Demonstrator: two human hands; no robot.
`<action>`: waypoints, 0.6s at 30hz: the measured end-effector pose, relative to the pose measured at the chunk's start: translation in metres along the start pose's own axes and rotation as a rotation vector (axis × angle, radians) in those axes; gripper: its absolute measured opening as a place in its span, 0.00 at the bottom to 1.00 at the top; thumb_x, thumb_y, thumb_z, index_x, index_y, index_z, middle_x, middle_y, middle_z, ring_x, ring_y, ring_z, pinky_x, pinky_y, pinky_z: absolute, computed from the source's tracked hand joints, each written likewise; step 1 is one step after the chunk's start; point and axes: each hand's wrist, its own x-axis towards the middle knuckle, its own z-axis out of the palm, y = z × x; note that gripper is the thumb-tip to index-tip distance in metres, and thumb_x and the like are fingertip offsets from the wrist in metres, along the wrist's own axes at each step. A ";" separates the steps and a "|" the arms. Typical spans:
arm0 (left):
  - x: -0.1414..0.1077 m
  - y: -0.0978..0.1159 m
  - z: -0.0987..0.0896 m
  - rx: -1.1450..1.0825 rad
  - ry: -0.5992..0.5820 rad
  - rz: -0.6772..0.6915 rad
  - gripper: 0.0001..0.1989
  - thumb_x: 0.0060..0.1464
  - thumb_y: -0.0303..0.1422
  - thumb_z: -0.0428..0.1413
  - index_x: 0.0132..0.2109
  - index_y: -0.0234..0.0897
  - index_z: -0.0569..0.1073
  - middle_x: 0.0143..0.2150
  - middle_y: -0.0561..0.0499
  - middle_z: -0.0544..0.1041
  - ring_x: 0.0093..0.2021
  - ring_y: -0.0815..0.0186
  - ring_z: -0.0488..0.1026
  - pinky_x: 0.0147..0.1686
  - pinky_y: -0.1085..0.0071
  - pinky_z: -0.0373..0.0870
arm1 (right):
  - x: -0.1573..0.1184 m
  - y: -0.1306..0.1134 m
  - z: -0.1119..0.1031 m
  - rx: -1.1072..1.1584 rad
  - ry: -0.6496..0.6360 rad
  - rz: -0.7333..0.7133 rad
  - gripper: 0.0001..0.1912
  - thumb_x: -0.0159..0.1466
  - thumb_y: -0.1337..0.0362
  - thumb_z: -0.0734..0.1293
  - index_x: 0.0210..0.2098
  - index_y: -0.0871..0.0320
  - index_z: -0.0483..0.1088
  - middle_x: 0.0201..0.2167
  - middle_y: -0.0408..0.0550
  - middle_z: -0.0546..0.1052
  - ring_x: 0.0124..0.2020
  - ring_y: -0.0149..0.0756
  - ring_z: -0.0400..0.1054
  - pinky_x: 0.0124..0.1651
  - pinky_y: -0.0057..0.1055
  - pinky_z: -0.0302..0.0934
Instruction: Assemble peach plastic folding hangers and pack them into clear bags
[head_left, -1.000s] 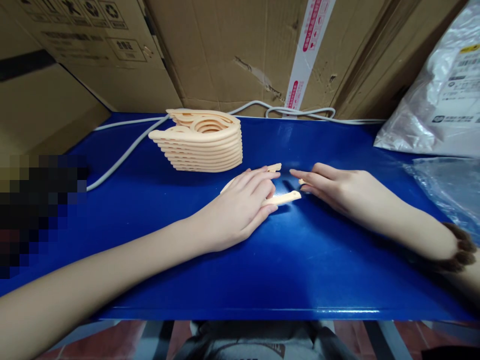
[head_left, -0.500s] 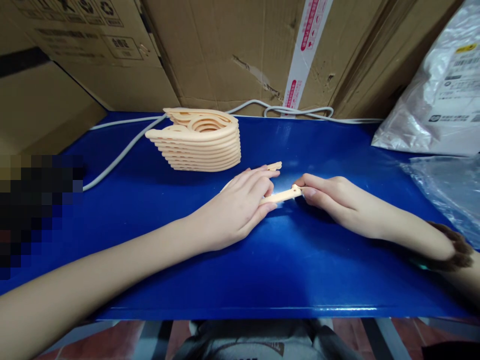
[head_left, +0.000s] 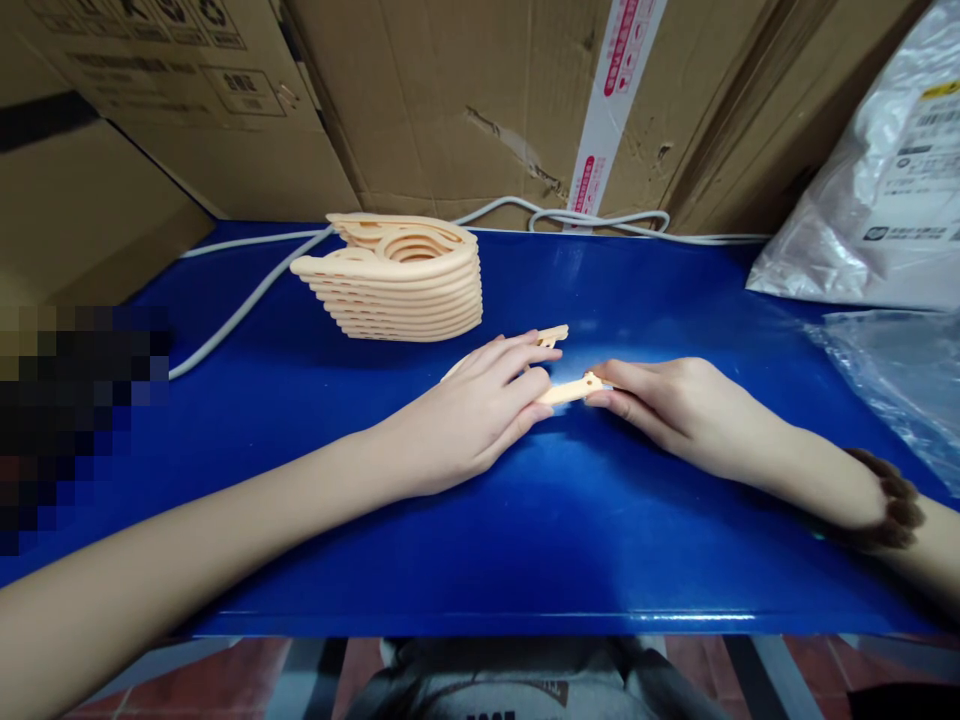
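Note:
My left hand [head_left: 480,405] lies over a cream plastic piece [head_left: 568,390], its fingers closed round it and hiding much of its shape. Two arms of the piece stick out past the fingers to the right. At the tip of the nearer arm, my right hand [head_left: 675,410] pinches with thumb and forefinger; the fingertips cover whatever small part is there. Behind my left hand, a stack of several cream plastic pieces [head_left: 405,280] with curved cutouts stands on the blue table [head_left: 480,560].
Cardboard boxes [head_left: 450,100] stand along the back, with a grey cable [head_left: 247,310] in front of them. A plastic-wrapped package [head_left: 885,200] and clear plastic film [head_left: 892,370] lie at the right. A blurred dark area covers the left edge.
My right thumb and forefinger have shifted slightly at the tip of the piece, and the right wrist has moved a little left. My left fingers have slid slightly along the nearer arm.

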 end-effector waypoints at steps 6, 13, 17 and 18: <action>0.000 -0.001 0.000 -0.001 -0.026 -0.006 0.14 0.74 0.35 0.42 0.50 0.36 0.70 0.69 0.39 0.65 0.75 0.53 0.53 0.73 0.46 0.50 | -0.004 0.003 0.005 -0.286 0.074 -0.079 0.27 0.79 0.52 0.46 0.44 0.59 0.70 0.33 0.48 0.81 0.24 0.35 0.73 0.25 0.30 0.49; 0.001 -0.001 -0.001 0.015 -0.034 -0.011 0.15 0.74 0.35 0.41 0.48 0.34 0.70 0.69 0.38 0.65 0.74 0.51 0.54 0.73 0.46 0.52 | -0.004 0.002 0.009 -0.543 0.127 -0.149 0.25 0.79 0.57 0.47 0.42 0.58 0.71 0.35 0.47 0.80 0.24 0.33 0.71 0.24 0.32 0.45; 0.001 -0.001 -0.002 0.014 -0.028 0.003 0.16 0.74 0.36 0.40 0.49 0.34 0.70 0.68 0.38 0.66 0.74 0.52 0.55 0.73 0.47 0.52 | -0.004 0.001 0.007 -0.589 0.160 -0.169 0.22 0.79 0.58 0.50 0.43 0.58 0.72 0.30 0.45 0.77 0.25 0.33 0.71 0.25 0.32 0.46; 0.001 0.000 -0.002 0.012 -0.029 0.004 0.16 0.74 0.36 0.40 0.49 0.34 0.70 0.68 0.38 0.66 0.74 0.52 0.55 0.73 0.47 0.52 | -0.004 0.000 0.006 -0.594 0.171 -0.179 0.21 0.79 0.59 0.50 0.43 0.58 0.72 0.29 0.44 0.77 0.25 0.32 0.71 0.25 0.32 0.47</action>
